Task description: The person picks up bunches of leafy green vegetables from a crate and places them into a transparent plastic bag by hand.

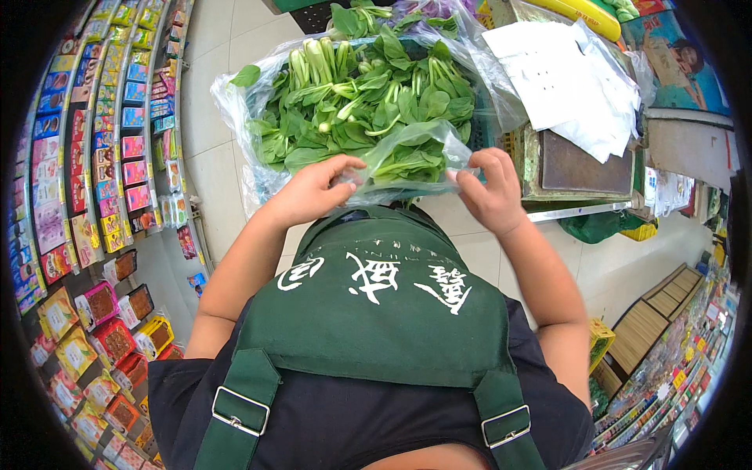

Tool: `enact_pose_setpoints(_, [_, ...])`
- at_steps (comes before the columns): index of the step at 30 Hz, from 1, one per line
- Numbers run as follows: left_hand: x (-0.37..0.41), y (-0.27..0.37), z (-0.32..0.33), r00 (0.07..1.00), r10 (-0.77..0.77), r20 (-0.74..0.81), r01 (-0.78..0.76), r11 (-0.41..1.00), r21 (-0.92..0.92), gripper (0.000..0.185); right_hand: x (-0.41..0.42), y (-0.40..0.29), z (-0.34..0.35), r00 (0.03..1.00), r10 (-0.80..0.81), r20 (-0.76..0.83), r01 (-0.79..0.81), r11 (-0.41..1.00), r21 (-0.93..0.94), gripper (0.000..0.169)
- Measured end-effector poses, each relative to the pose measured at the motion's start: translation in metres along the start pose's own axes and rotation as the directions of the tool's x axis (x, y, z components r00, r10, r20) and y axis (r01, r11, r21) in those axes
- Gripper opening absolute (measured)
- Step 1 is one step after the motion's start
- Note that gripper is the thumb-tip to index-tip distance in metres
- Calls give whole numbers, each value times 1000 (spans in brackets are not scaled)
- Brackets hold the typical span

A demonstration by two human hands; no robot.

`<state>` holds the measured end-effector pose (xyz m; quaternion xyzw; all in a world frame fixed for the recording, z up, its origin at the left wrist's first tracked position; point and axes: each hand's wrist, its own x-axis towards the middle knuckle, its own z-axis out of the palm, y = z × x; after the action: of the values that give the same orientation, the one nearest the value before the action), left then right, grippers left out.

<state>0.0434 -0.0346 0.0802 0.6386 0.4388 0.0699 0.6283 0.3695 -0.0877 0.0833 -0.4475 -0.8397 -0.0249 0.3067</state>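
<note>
Leafy greens with pale green stems (pixel 364 100) fill a crate lined with clear plastic film. A clear plastic bag (pixel 405 138) lies over the near greens, with some leaves showing through it. My left hand (pixel 323 188) is at the bag's left side, its thumb and fingers pinched on the plastic. At the bag's right side, my right hand (pixel 487 185) pinches the plastic between thumb and fingers. Both hands are just beyond the green apron (pixel 382 317) that I wear. The crate's bottom is hidden under the greens.
White plastic bags (pixel 564 82) lie on a worn metal platform (pixel 587 164) at right. A yellow roll (pixel 578 14) lies behind them. Shelves of packaged snacks (pixel 106 129) stand along the left. Behind the crate are more greens (pixel 355 20). A yellow crate (pixel 600 341) is at lower right.
</note>
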Motion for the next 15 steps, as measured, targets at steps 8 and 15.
enact_pose_setpoints(8, [47,29,-18,988,-142,61,100,887,452,37,-35,-17,24,898,366,-243,-306,918,251,33])
enact_pose_setpoints(15, [232,-49,-13,939,136,-317,5,914,405,32,-40,-19,42,931,341,131,-307,536,786,36])
